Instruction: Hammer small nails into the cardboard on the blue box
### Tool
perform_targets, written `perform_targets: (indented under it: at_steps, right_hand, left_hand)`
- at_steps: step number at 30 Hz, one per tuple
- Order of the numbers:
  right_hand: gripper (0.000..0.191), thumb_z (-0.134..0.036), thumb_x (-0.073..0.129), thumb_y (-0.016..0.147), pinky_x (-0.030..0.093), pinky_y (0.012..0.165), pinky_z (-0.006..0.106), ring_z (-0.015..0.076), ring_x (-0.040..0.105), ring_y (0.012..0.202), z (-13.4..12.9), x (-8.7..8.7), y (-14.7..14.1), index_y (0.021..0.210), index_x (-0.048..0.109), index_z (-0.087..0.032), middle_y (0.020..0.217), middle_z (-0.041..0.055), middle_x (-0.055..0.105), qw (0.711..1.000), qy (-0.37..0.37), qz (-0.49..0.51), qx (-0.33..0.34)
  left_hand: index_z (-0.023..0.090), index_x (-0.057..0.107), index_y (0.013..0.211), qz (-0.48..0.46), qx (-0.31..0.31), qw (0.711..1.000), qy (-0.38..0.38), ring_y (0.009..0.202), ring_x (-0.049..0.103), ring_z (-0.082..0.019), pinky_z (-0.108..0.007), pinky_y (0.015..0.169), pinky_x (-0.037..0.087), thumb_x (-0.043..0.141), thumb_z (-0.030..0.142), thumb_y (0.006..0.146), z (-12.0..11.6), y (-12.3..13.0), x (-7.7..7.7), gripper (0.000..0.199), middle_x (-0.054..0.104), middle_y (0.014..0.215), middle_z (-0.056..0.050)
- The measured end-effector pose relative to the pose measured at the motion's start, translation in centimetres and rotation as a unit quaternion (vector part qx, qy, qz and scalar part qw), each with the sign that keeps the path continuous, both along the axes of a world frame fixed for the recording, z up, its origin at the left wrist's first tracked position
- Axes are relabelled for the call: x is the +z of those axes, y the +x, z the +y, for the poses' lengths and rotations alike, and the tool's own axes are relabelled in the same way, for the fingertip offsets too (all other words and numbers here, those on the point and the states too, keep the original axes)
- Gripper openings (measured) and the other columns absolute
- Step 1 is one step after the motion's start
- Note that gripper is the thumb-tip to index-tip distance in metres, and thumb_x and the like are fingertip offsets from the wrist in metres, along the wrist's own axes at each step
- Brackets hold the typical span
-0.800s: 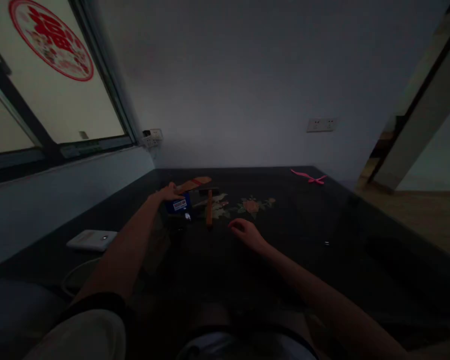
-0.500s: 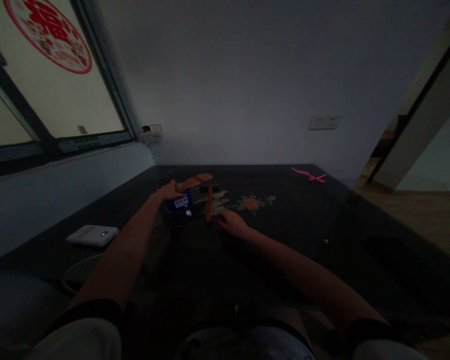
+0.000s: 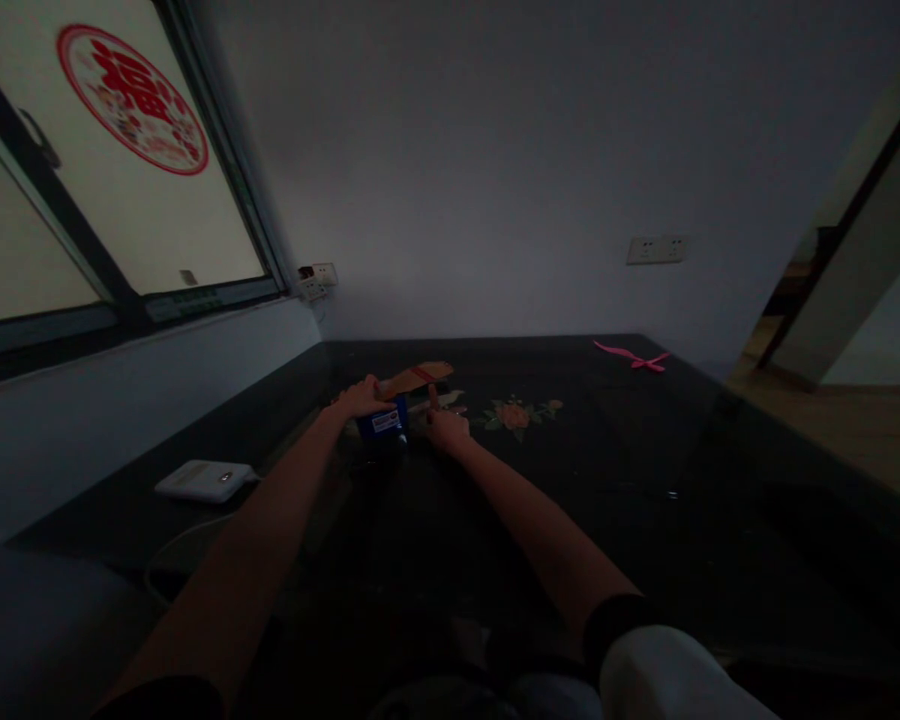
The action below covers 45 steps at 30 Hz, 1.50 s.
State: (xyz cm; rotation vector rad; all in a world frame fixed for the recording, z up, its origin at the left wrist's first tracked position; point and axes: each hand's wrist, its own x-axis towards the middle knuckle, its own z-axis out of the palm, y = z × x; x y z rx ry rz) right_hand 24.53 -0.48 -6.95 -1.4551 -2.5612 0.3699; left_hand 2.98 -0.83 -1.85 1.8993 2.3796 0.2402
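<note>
In the dim head view my left hand [image 3: 361, 398] is closed over the upper part of a small blue box [image 3: 382, 422] with a white label, on the dark table. A flat tan piece [image 3: 418, 378] with a red stripe reaches to the right from my fingers, above the box; its kind is unclear. Just right of the box, my right hand [image 3: 448, 430] is closed around a slim brown stick [image 3: 432, 397]. Only its upper end shows above the fingers. Behind my hands, a dark item beneath the tan piece is mostly hidden.
A white power bank [image 3: 206, 481] with a cable lies at the left of the dark glossy table [image 3: 570, 560]. The tabletop carries a printed flower [image 3: 513, 415]. A pink ribbon [image 3: 636, 357] lies at the far right, near the wall. A window is on the left.
My right hand has moved left and onto the brown stick, which it now mostly covers. My left hand, the blue box and the tan piece have shifted slightly right. The view has turned a little.
</note>
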Motion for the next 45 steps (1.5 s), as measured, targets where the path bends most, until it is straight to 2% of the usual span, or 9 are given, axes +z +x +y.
perform_targets:
  at_steps: [7,12,15,19,25,29,34,40,45]
  right_hand:
    - [0.034,-0.033,0.052,0.089,0.05,0.08,0.041,0.0196,0.059,0.095,-1.3,-0.1,6.2,0.119,0.052,-0.016,0.114,0.0081,0.058,0.998,0.005,-0.058,-0.027]
    - [0.037,-0.036,0.049,0.09,0.05,0.08,0.041,0.019,0.06,0.093,-2.8,-0.1,10.8,0.121,0.051,-0.017,0.112,0.0082,0.059,0.994,0.0,-0.094,-0.047]
    - [0.039,-0.036,0.039,0.093,0.049,0.078,0.042,0.0214,0.063,0.092,-3.9,0.0,13.4,0.129,0.045,-0.021,0.106,0.0082,0.064,0.992,0.002,-0.11,-0.059]
    - [0.043,-0.034,0.029,0.093,0.048,0.072,0.039,0.026,0.065,0.091,-5.5,0.1,16.6,0.134,0.038,-0.028,0.102,0.0104,0.068,0.989,0.008,-0.123,-0.076]
    - [0.045,-0.035,0.026,0.093,0.048,0.067,0.038,0.0287,0.067,0.085,-7.6,0.0,20.7,0.135,0.038,-0.026,0.097,0.0116,0.07,0.985,0.013,-0.14,-0.103]
    - [0.047,-0.034,0.027,0.093,0.048,0.067,0.038,0.0286,0.067,0.084,-8.8,-0.2,23.3,0.138,0.035,-0.027,0.096,0.012,0.07,0.98,0.015,-0.15,-0.128]
    - [0.048,-0.036,0.024,0.093,0.049,0.064,0.039,0.0297,0.068,0.082,-10.4,-0.5,25.8,0.14,0.034,-0.028,0.095,0.0118,0.071,0.974,0.015,-0.151,-0.169]
    - [0.049,-0.036,0.024,0.093,0.049,0.064,0.039,0.0292,0.068,0.081,-12.5,-0.5,27.1,0.14,0.034,-0.028,0.094,0.0111,0.071,0.966,0.006,-0.138,-0.218]
    - [0.046,-0.042,0.028,0.092,0.048,0.063,0.038,0.0297,0.067,0.083,-13.5,-0.5,27.4,0.132,0.045,-0.029,0.098,0.0094,0.07,0.962,0.019,-0.08,-0.262]
  left_hand:
    - [0.019,0.043,0.112,0.021,-0.028,0.999,-0.007,0.109,0.055,-0.032,-0.037,0.083,0.043,0.058,0.07,0.059,1.1,2.4,-0.2,0.075,0.056,0.12,-0.016]
    - [0.018,0.044,0.111,0.026,-0.063,0.998,0.004,0.107,0.055,-0.032,-0.038,0.082,0.044,0.06,0.07,0.058,1.8,5.5,-0.7,0.076,0.056,0.119,-0.016]
    - [0.019,0.043,0.11,0.03,-0.097,0.995,0.007,0.106,0.056,-0.031,-0.038,0.082,0.043,0.059,0.069,0.058,1.9,7.6,-0.8,0.074,0.057,0.117,-0.014]
    - [0.02,0.043,0.108,0.033,-0.137,0.99,0.009,0.104,0.056,-0.031,-0.039,0.082,0.043,0.059,0.069,0.059,1.3,10.6,-0.8,0.071,0.059,0.113,-0.012]
    - [0.02,0.043,0.107,0.038,-0.193,0.98,0.025,0.104,0.055,-0.031,-0.042,0.085,0.04,0.057,0.07,0.06,-0.6,15.0,-0.5,0.07,0.058,0.112,-0.012]
    - [0.021,0.043,0.106,0.026,-0.249,0.967,0.043,0.102,0.056,-0.029,-0.04,0.084,0.041,0.06,0.068,0.06,-1.9,17.2,-0.5,0.068,0.058,0.113,-0.011]
    - [0.021,0.044,0.103,0.022,-0.301,0.952,0.051,0.1,0.056,-0.028,-0.038,0.083,0.041,0.063,0.067,0.058,-3.2,19.2,-0.4,0.067,0.059,0.108,-0.01]
    - [0.021,0.045,0.103,0.018,-0.307,0.951,0.036,0.103,0.053,-0.028,-0.038,0.084,0.04,0.062,0.065,0.06,-3.4,20.0,-0.1,0.064,0.058,0.109,-0.009]
    - [0.021,0.045,0.105,0.023,-0.31,0.95,0.037,0.105,0.052,-0.028,-0.037,0.084,0.04,0.062,0.066,0.059,-3.0,19.9,-0.1,0.067,0.056,0.111,-0.01]
